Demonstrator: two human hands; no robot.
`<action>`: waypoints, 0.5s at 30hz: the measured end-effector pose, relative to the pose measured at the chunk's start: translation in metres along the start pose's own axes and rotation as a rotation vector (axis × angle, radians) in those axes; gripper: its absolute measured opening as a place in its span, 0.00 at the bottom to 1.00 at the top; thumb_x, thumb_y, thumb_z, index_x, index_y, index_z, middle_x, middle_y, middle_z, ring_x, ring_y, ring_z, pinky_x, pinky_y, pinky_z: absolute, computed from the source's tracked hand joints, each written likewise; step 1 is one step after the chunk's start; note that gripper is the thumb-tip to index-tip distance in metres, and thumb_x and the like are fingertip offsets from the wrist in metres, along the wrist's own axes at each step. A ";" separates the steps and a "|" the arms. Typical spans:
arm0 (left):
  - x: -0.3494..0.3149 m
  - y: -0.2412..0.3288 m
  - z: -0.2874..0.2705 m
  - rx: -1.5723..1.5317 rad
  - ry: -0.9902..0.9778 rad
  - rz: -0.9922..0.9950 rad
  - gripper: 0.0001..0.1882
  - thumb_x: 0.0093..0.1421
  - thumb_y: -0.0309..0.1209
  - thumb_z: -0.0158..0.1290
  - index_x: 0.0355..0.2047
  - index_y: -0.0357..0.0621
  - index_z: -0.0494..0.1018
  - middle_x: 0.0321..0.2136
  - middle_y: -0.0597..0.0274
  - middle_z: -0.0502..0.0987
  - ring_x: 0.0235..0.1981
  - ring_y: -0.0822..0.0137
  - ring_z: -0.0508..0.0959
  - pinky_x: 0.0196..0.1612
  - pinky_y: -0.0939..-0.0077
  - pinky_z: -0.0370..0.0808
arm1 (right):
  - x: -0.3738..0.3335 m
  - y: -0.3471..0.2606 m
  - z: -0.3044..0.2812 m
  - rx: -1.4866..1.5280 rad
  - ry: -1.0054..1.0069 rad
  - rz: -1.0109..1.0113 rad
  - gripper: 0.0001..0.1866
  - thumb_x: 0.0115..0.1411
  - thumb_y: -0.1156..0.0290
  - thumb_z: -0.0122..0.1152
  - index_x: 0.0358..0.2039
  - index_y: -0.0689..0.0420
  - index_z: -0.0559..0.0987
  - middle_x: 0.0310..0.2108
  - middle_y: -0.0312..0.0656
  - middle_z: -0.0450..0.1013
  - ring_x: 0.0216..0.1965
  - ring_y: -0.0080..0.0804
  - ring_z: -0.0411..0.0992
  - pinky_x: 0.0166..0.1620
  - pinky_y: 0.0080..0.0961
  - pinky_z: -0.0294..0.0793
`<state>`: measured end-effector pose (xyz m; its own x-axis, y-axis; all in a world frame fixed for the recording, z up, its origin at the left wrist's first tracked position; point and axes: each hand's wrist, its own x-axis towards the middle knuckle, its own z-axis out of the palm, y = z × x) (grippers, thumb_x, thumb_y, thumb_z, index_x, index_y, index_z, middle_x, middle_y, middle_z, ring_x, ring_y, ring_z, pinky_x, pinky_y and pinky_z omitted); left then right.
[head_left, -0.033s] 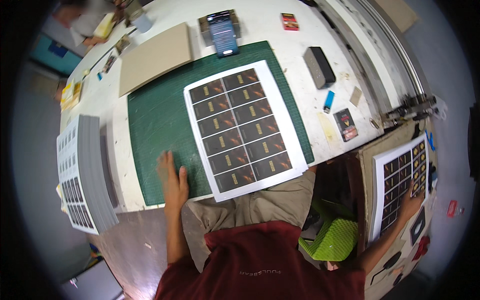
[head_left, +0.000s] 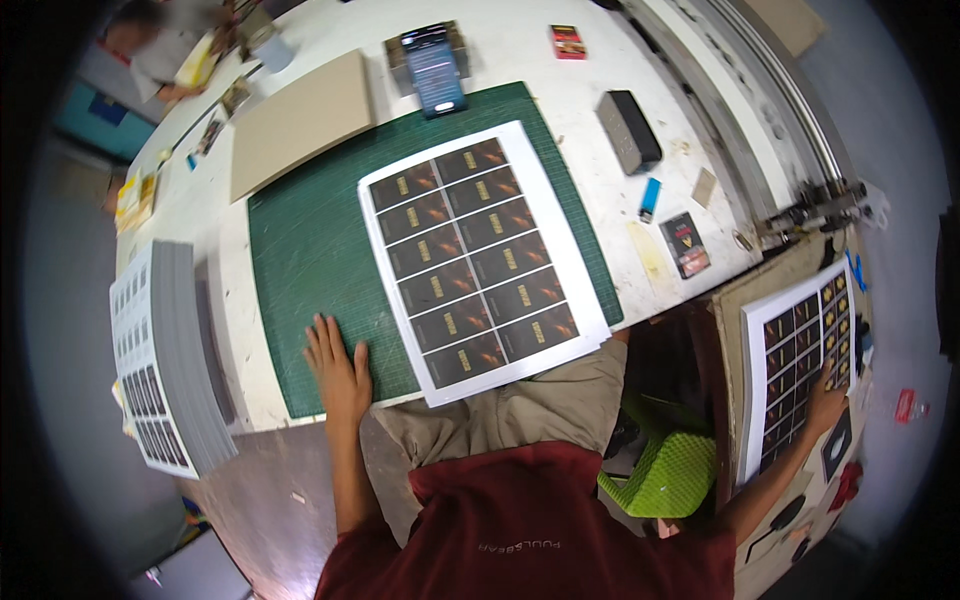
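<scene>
While the left hand [head_left: 338,368] lies spread flat on the green cutting mat [head_left: 310,250], beside a printed sheet [head_left: 480,260]; the right hand [head_left: 826,400] presses open fingers on another printed sheet [head_left: 795,365].

Blue lighter [head_left: 650,198] beside grey block [head_left: 629,131]

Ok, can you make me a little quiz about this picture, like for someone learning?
1. True or false: the left hand lies flat on the dark green cutting mat.
2. What does the right hand touch? A) the small blue lighter B) the white printed sheet of dark cards on the brown side board C) the flat tan cardboard piece
3. Fill in: the large printed sheet on the mat shows two ___ of dark cards.

Key: 1 true; 2 B; 3 columns.
</scene>
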<state>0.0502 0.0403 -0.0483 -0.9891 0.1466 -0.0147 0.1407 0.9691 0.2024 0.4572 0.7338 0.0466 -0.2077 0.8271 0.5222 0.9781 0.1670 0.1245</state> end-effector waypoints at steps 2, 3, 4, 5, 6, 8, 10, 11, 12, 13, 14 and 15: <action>-0.014 0.011 -0.003 0.066 0.077 0.091 0.35 0.68 0.41 0.51 0.69 0.36 0.56 0.70 0.39 0.55 0.71 0.37 0.53 0.73 0.49 0.49 | 0.013 0.039 0.024 -0.176 -0.357 0.320 0.57 0.56 0.20 0.43 0.47 0.73 0.80 0.46 0.69 0.76 0.50 0.64 0.76 0.52 0.52 0.74; -0.018 0.015 -0.003 0.026 0.081 0.115 0.33 0.68 0.41 0.51 0.68 0.35 0.59 0.69 0.38 0.58 0.69 0.37 0.56 0.71 0.48 0.52 | 0.016 0.061 0.035 -0.148 -0.432 0.427 0.60 0.54 0.17 0.40 0.45 0.72 0.82 0.47 0.69 0.76 0.54 0.62 0.74 0.55 0.50 0.74; -0.031 0.018 -0.007 -0.022 0.082 0.126 0.32 0.68 0.40 0.52 0.66 0.35 0.61 0.67 0.37 0.61 0.68 0.37 0.60 0.70 0.48 0.56 | 0.022 0.070 0.042 -0.090 -0.390 0.447 0.60 0.52 0.16 0.43 0.46 0.72 0.81 0.48 0.68 0.77 0.54 0.62 0.75 0.56 0.50 0.73; -0.036 0.030 -0.016 -0.050 0.084 0.051 0.26 0.68 0.38 0.53 0.60 0.33 0.68 0.61 0.37 0.67 0.62 0.38 0.67 0.65 0.48 0.62 | 0.026 0.075 0.046 -0.150 -0.392 0.433 0.60 0.50 0.17 0.47 0.47 0.72 0.81 0.50 0.69 0.75 0.56 0.62 0.73 0.58 0.49 0.72; -0.037 0.026 -0.024 -0.035 0.024 0.016 0.23 0.68 0.39 0.53 0.54 0.32 0.72 0.57 0.37 0.71 0.58 0.39 0.70 0.62 0.49 0.64 | 0.024 0.066 0.039 -0.176 -0.372 0.490 0.62 0.45 0.16 0.53 0.48 0.73 0.80 0.49 0.70 0.75 0.56 0.59 0.74 0.58 0.47 0.72; -0.025 0.034 -0.034 -0.197 0.089 0.170 0.20 0.70 0.37 0.51 0.52 0.30 0.72 0.51 0.37 0.73 0.51 0.40 0.73 0.56 0.51 0.67 | 0.024 0.067 0.021 -0.042 -0.411 0.557 0.65 0.38 0.17 0.61 0.48 0.75 0.79 0.48 0.70 0.76 0.56 0.56 0.75 0.59 0.43 0.72; -0.005 0.058 -0.039 -0.182 0.199 0.251 0.21 0.71 0.36 0.50 0.55 0.29 0.71 0.53 0.39 0.72 0.55 0.41 0.72 0.59 0.51 0.66 | 0.020 0.078 0.018 0.195 -0.450 0.565 0.64 0.36 0.19 0.66 0.47 0.78 0.79 0.47 0.70 0.76 0.55 0.56 0.75 0.58 0.40 0.72; 0.003 0.071 -0.043 -0.212 0.235 0.283 0.21 0.71 0.35 0.50 0.56 0.29 0.71 0.54 0.39 0.72 0.57 0.41 0.71 0.60 0.50 0.65 | 0.015 0.071 0.015 0.262 -0.436 0.565 0.63 0.37 0.21 0.67 0.46 0.80 0.79 0.48 0.70 0.76 0.55 0.56 0.75 0.58 0.39 0.72; 0.013 0.086 -0.046 -0.255 0.231 0.336 0.21 0.70 0.34 0.51 0.56 0.29 0.70 0.56 0.39 0.71 0.58 0.42 0.70 0.61 0.50 0.65 | 0.011 0.067 0.007 0.275 -0.413 0.574 0.62 0.37 0.22 0.69 0.45 0.80 0.79 0.48 0.70 0.76 0.56 0.56 0.75 0.57 0.40 0.73; 0.024 0.103 -0.050 -0.298 0.230 0.382 0.22 0.68 0.33 0.52 0.57 0.29 0.70 0.58 0.39 0.70 0.60 0.42 0.70 0.62 0.49 0.64 | 0.009 0.063 0.004 0.167 -0.376 0.576 0.58 0.41 0.23 0.68 0.41 0.78 0.80 0.43 0.70 0.77 0.52 0.58 0.77 0.56 0.41 0.74; 0.034 0.119 -0.055 -0.331 0.234 0.425 0.23 0.67 0.32 0.53 0.58 0.30 0.69 0.59 0.39 0.69 0.61 0.42 0.69 0.63 0.49 0.64 | 0.002 0.058 0.007 0.063 -0.247 0.518 0.50 0.45 0.30 0.70 0.40 0.75 0.81 0.40 0.68 0.78 0.49 0.59 0.78 0.53 0.43 0.75; 0.042 0.138 -0.060 -0.365 0.227 0.476 0.23 0.67 0.30 0.54 0.59 0.30 0.68 0.60 0.39 0.68 0.62 0.42 0.68 0.64 0.50 0.63 | -0.005 0.058 0.012 -0.042 -0.120 0.457 0.42 0.49 0.36 0.72 0.39 0.72 0.82 0.37 0.66 0.79 0.45 0.60 0.79 0.51 0.44 0.76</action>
<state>0.0256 0.1678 0.0376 -0.8126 0.4593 0.3588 0.5820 0.6726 0.4571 0.5154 0.7461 0.0415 0.2492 0.8674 0.4306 0.9669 -0.2481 -0.0598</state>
